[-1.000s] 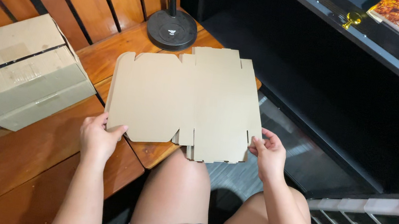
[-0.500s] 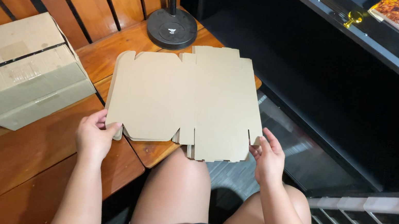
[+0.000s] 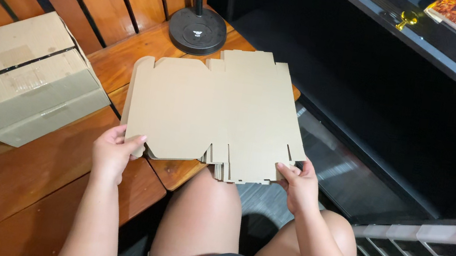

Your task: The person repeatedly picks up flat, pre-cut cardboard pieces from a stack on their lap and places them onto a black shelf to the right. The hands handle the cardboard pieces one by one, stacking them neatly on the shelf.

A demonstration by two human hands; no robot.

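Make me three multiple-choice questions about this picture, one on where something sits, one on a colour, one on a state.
1. Where is the black round base?
A. beyond the flat cardboard sheets
B. on the person's lap
C. on top of the taped box

2. What colour is the tabletop?
A. white
B. reddish-brown
C. green

3. How are the flat cardboard sheets?
A. folded into a box
B. rolled up
C. unfolded, held at both near corners

Answers: 1 A, it stands past their far edge. 2 B, stained wooden planks. 3 C, left hand and right hand grip them.

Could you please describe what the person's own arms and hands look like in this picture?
Both forearms are bare, with no sleeves in view. The left hand and right hand wear no gloves, and no rings, watch or bracelets show. The fingernails are short and look unpainted.
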